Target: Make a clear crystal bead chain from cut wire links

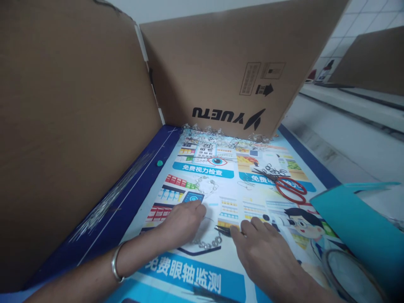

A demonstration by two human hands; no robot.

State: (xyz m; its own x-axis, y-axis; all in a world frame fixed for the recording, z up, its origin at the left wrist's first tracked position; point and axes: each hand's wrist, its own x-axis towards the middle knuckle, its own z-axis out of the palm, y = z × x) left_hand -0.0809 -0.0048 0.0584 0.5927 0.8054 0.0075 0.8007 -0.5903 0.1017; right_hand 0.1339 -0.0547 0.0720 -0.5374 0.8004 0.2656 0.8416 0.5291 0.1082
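Note:
My left hand (pixel 186 221) is closed in a pinch above the printed sheet, and what lies between its fingertips is hidden. A thin line like wire curves beside those fingers. Just below, a curved string of clear beads (pixel 206 244) rests on the sheet, partly behind the hand. My right hand (pixel 263 244) is wrapped round small dark-tipped pliers (pixel 223 230), whose jaws point left toward the beads. The pliers' handles are covered by my palm. Beyond my left hand lies another loop of clear beads (pixel 206 184).
Red-handled scissors (pixel 290 189) lie at right, by a pile of small dark rings (pixel 274 169). Thin wires (pixel 110 195) lie at left. Clear beaded pieces (pixel 205 131) line the back. Cardboard walls (pixel 205 75) stand left and behind. A teal sheet (pixel 356 223) and roll (pixel 350 275) sit right.

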